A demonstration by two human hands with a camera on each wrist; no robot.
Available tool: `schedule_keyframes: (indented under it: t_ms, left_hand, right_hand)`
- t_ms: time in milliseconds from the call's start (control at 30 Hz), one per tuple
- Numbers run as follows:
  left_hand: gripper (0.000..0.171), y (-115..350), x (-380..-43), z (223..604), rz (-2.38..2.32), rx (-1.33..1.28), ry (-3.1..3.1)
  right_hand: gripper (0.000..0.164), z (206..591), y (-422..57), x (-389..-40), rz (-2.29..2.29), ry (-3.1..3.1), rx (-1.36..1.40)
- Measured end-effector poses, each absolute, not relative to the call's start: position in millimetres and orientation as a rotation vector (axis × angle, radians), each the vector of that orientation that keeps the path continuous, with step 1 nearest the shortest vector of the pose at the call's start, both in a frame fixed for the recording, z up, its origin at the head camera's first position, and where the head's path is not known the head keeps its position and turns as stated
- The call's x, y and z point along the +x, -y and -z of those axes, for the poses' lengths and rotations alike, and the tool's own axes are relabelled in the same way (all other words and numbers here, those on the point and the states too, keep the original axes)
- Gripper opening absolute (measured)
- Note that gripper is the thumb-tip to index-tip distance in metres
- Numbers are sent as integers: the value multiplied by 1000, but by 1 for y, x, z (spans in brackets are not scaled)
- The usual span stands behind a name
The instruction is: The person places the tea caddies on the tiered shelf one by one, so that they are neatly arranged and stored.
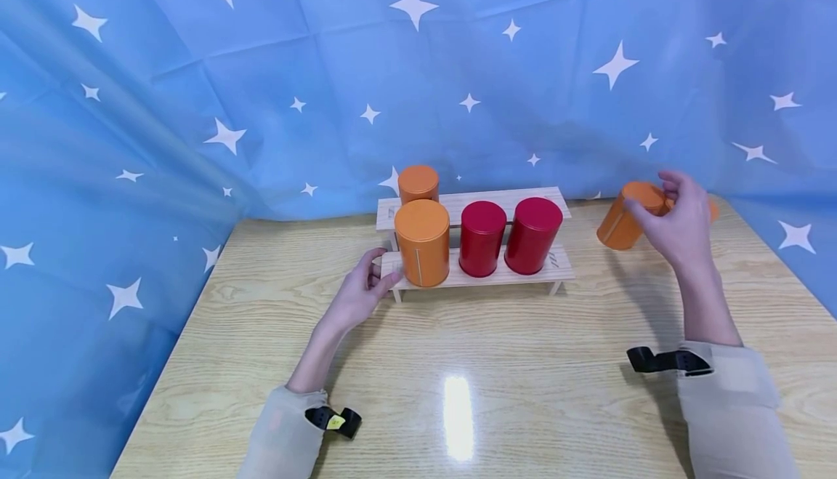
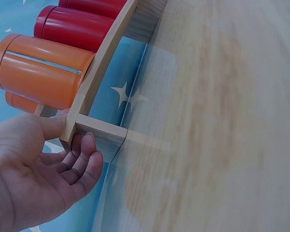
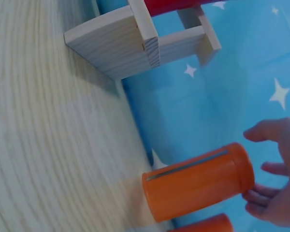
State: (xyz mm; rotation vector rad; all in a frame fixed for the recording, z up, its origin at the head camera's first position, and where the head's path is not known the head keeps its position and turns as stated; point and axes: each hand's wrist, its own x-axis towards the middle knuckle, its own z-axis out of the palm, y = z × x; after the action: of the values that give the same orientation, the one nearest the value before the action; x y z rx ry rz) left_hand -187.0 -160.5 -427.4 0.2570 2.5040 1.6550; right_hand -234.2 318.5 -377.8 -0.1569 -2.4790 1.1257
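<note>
A two-step wooden rack (image 1: 564, 268) stands mid-table. Its front step carries an orange can (image 1: 422, 243) and two red cans (image 1: 482, 238), and a smaller-looking orange can (image 1: 418, 182) stands on the back step. My left hand (image 1: 362, 294) pinches the rack's left end, thumb on the shelf (image 2: 101, 67) and fingers (image 2: 84, 162) curled against the leg. To the right, my right hand (image 1: 676, 224) grips the lid end of a tilted orange can (image 1: 621, 221). In the right wrist view this can (image 3: 198, 181) leans with its base near the table, and the fingers (image 3: 261, 198) wrap its top.
Another orange can (image 1: 713, 208) sits partly hidden behind my right hand, near the table's back right corner. A blue star-printed cloth (image 1: 418, 65) hangs behind and beside the wooden table (image 1: 523, 363). The rack's right end (image 3: 111, 43) lies left of the tilted can.
</note>
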Motion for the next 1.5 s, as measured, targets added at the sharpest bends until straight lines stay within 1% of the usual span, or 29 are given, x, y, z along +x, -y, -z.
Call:
schedule_keyframes:
  t_ms: [133, 367, 500, 733, 1000, 1500]
  left_hand:
    - [63, 160, -187, 428, -1662, 256, -2497]
    - [65, 159, -188, 428, -1667, 264, -2496]
    - [67, 159, -189, 428, -1668, 264, -2500]
    - [66, 159, -189, 429, -1662, 261, -2505]
    - [66, 158, -190, 428, -1654, 260, -2513]
    - [66, 159, -188, 429, -1654, 257, -2519]
  right_hand:
    - [73, 381, -323, -235, -1118, 2519, -141]
    - [88, 387, -327, -238, -1203, 2585, -135]
    - [93, 390, -329, -239, -1227, 2612, -166]
    - [85, 397, -332, -241, -1154, 2666, -158]
    - [82, 401, -335, -238, -1151, 2680, -197]
    - [81, 392, -328, -234, -1192, 2472, -223]
